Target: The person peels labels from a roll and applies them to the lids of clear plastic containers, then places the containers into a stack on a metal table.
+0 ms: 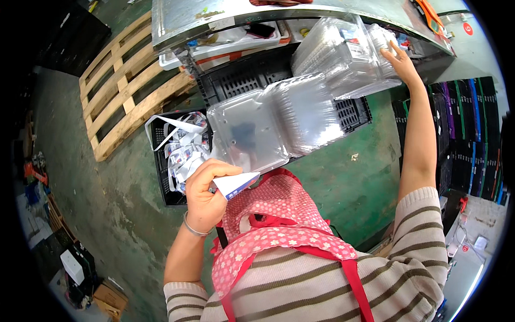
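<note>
My left hand (207, 193) pinches a folded white-and-blue printed label (238, 185) in front of the apron. Just beyond it, an opened clear plastic clamshell container (249, 131) lies joined to a nested stack of containers (307, 114). At the far right my right hand (398, 62) reaches out with fingers apart, touching the end of another clear container stack (380, 48). A larger clear stack (336, 48) leans beside it, with a printed label visible through the plastic. Beside my left hand, a small black crate (163, 181) holds a tangle of printed labels (187, 149).
A black perforated crate (249, 78) sits under the containers. Behind it stands a metal table (181, 24) with a white tray (237, 44) on its lower shelf. A wooden pallet (128, 104) lies on the left; stacked black crates (470, 133) stand right. An orange-handled tool (430, 18) rests on the table.
</note>
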The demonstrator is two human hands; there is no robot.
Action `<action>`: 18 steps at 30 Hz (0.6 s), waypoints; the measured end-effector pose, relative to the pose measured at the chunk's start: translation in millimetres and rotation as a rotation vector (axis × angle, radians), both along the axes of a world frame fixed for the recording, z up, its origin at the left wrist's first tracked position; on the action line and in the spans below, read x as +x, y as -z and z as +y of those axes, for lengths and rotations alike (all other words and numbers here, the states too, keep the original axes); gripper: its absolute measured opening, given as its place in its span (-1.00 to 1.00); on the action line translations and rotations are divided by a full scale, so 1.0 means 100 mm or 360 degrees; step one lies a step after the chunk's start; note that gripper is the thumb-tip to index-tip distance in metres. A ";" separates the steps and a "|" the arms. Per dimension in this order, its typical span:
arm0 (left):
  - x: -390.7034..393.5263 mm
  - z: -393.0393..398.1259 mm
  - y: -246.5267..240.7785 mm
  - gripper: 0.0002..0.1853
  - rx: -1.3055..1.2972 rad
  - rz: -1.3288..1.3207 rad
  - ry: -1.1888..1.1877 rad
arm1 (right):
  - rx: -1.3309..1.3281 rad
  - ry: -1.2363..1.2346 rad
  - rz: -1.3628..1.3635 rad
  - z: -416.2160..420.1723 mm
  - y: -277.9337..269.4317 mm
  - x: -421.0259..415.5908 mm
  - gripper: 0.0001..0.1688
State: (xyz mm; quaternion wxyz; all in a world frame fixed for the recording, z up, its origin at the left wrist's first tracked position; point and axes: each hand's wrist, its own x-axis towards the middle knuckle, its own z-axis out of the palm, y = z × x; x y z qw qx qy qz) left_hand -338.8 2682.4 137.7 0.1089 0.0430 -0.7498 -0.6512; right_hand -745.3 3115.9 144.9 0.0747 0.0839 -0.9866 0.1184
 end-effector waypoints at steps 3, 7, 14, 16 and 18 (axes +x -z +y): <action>0.07 0.03 -0.01 -0.86 0.0116 -0.0074 -0.0047 | 0.0527 -0.0013 0.0655 -0.84 -0.11 0.65 -0.22; 0.18 0.05 0.06 -0.82 0.0187 -0.0026 -0.0058 | -0.0694 -0.1473 -0.0405 -2.06 -0.26 2.34 -0.49; 0.55 -0.01 0.15 -0.86 0.0252 -0.0456 -0.0055 | -0.1372 -0.1487 -0.0679 -2.43 -0.44 3.19 -0.80; 0.68 -0.06 0.33 -0.91 0.0001 -0.0576 0.0015 | -0.1537 -0.1228 -0.0668 -2.46 -0.48 3.13 -0.82; 0.77 -0.11 0.58 -0.90 -0.0261 -0.0468 0.0163 | -0.1699 -0.0709 -0.1058 -2.64 -0.43 3.00 -0.72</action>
